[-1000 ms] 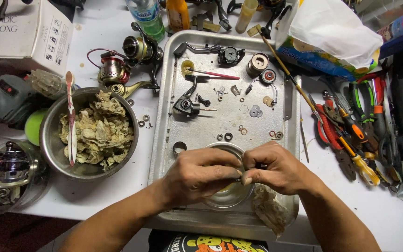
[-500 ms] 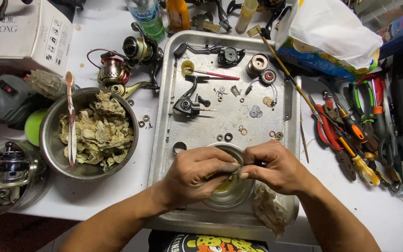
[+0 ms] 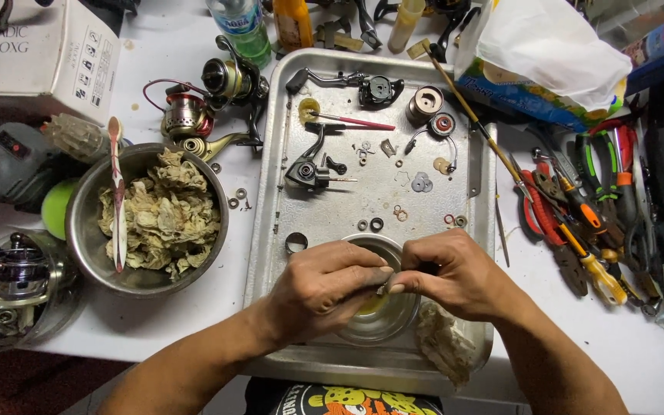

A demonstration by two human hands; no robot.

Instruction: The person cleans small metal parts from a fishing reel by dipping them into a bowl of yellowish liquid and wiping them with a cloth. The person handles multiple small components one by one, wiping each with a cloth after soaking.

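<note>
My left hand (image 3: 323, 286) and my right hand (image 3: 455, 275) meet over a small glass bowl (image 3: 378, 323) of yellowish liquid at the near end of a metal tray (image 3: 270, 192). The fingertips of both hands pinch a tiny metal part (image 3: 384, 287) between them, too small to identify. A crumpled rag (image 3: 443, 346) lies in the tray under my right wrist. Further up the tray lie a black reel body (image 3: 305, 170), a reel handle (image 3: 324, 77), spool parts (image 3: 427, 102), washers (image 3: 421, 183) and small rings (image 3: 370, 224).
A steel bowl (image 3: 86, 253) of used rags with a brush (image 3: 117, 192) sits left of the tray. Fishing reels (image 3: 232, 81) and a white box (image 3: 32, 50) are at the back left. Pliers and screwdrivers (image 3: 578, 223) lie right, bottles (image 3: 244, 23) and a tissue bag (image 3: 539, 46) behind.
Both hands stay over the glass bowl. The fingers have shifted slightly, working the tiny part between them. Nothing else has moved.
</note>
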